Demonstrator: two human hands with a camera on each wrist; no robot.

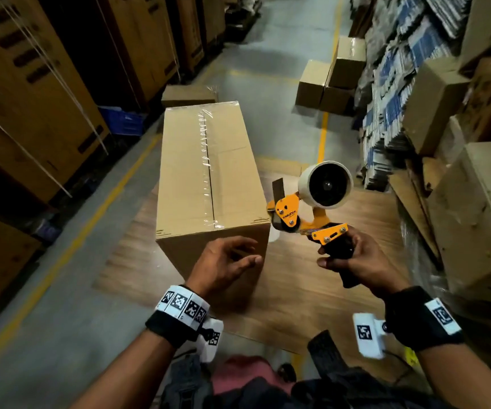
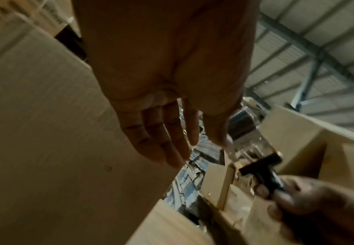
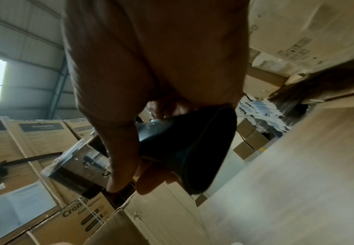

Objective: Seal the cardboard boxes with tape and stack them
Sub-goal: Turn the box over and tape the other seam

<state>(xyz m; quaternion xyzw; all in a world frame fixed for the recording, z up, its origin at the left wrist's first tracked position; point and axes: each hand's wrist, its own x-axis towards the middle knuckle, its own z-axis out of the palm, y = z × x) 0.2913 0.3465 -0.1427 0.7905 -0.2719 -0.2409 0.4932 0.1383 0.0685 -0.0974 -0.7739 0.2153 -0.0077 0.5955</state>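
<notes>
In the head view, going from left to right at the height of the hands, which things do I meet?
Yellow floor line → left hand, open, in front of the taped box → tape dispenser → right hand, gripping its handle → stacked cartons.

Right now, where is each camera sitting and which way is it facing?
Head: on the person's head, looking forward and down at the taped box; both forearms, the left hand and the right hand gripping the tape gun show.
Left wrist: under the left wrist, looking along the open palm past the box side, up toward the roof.
Right wrist: under the right wrist, looking along the fingers curled round the tape gun's black handle.
Shared: head and left wrist views both show the box, right hand and tape gun.
</notes>
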